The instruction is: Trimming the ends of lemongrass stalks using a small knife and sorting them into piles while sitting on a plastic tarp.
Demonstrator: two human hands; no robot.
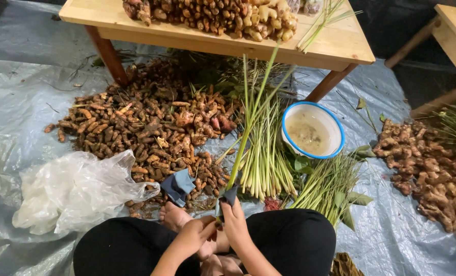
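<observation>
Grey tarp (23, 102) on the floor, turmeric heap (146, 128) ahead-left. Your right hand (235, 225) grips the lemongrass stalk (251, 112) at its base, fingers closed; long axis runs away toward the desk (335, 46). Left hand (194, 235) closed beside it, touching.

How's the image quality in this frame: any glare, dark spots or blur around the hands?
Head view: light is even and warm; soft glare on the plastic sheet and clear bag; the top corners fall into darkness; the left hand and right hand, gripping a lemongrass stalk, look sharp, with no obvious motion blur.
</observation>
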